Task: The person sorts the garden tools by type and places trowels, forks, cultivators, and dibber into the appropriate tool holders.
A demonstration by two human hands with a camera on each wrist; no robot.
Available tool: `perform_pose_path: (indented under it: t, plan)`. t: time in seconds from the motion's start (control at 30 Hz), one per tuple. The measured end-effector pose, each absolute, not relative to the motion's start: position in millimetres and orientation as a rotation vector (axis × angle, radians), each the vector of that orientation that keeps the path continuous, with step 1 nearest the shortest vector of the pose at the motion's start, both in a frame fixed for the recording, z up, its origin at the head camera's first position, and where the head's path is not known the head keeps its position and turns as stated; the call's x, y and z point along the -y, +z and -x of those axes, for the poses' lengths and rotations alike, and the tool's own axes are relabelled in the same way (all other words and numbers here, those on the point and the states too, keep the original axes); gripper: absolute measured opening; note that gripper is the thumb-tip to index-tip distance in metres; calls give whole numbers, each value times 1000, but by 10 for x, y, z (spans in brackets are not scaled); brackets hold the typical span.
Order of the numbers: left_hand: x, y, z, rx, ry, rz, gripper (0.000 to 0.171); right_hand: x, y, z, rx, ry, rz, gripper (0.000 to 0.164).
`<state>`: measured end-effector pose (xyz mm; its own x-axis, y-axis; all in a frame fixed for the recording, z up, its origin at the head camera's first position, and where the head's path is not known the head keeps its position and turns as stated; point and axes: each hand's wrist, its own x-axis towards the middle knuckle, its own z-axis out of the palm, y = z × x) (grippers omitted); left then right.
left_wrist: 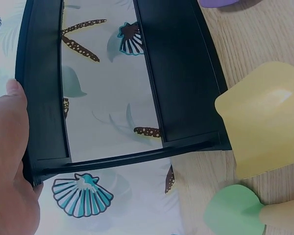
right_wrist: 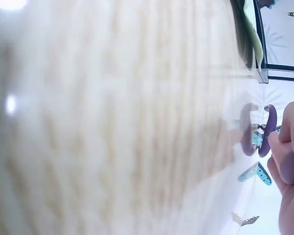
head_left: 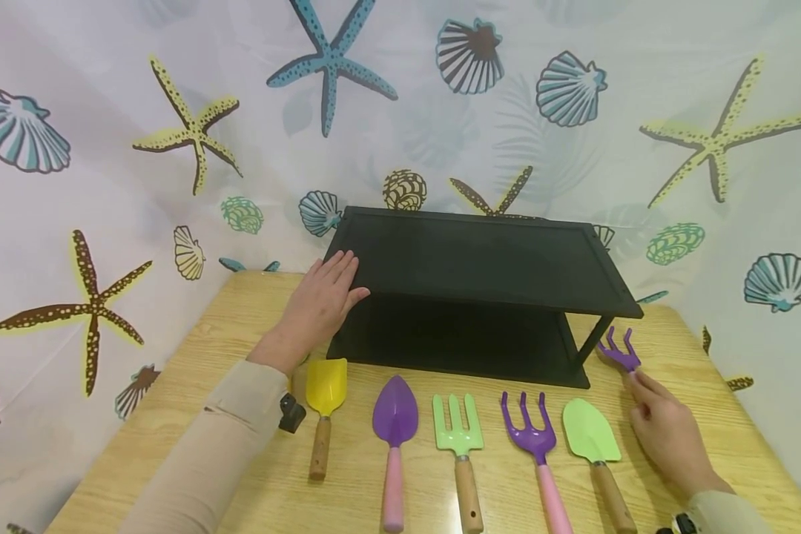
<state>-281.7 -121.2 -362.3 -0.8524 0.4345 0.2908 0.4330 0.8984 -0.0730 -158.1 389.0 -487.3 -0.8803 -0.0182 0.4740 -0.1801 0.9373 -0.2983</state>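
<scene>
My left hand (head_left: 322,297) lies on the left end of a black two-tier shelf (head_left: 480,259), its fingers straight along the top board. In the left wrist view that hand (left_wrist: 10,156) touches the edge of the shelf (left_wrist: 186,73). On the right, my right hand (head_left: 670,430) grips a small purple three-pronged hand rake (head_left: 619,357) just beside the shelf's right post. The right wrist view shows the rake's prongs (right_wrist: 269,129) ahead of the curled fingers; most of its handle is hidden in the hand.
Before the shelf lie a yellow shovel (head_left: 327,386), purple trowel (head_left: 395,411), green fork (head_left: 457,426), purple rake (head_left: 530,430) and green trowel (head_left: 590,430). Another green tool (left_wrist: 235,210) shows near the yellow shovel. A patterned cloth (head_left: 400,111) hangs behind the wooden table (head_left: 240,319).
</scene>
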Motion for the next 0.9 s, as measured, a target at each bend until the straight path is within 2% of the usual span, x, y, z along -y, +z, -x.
perform_pose_path:
  t: [0.17, 0.43, 0.9]
  plan:
    - [1208, -3622, 2814, 2749, -6, 656, 66, -3906, -4827, 1583, 2575, 395, -154, 44]
    - [1203, -3622, 2804, 2766, -25, 643, 65, -3898, -4738, 1572, 2584, 353, -158, 48]
    - [1180, -3621, 2791, 2768, -34, 624, 66, -3870, -4380, 1538, 2476, 289, -218, 49]
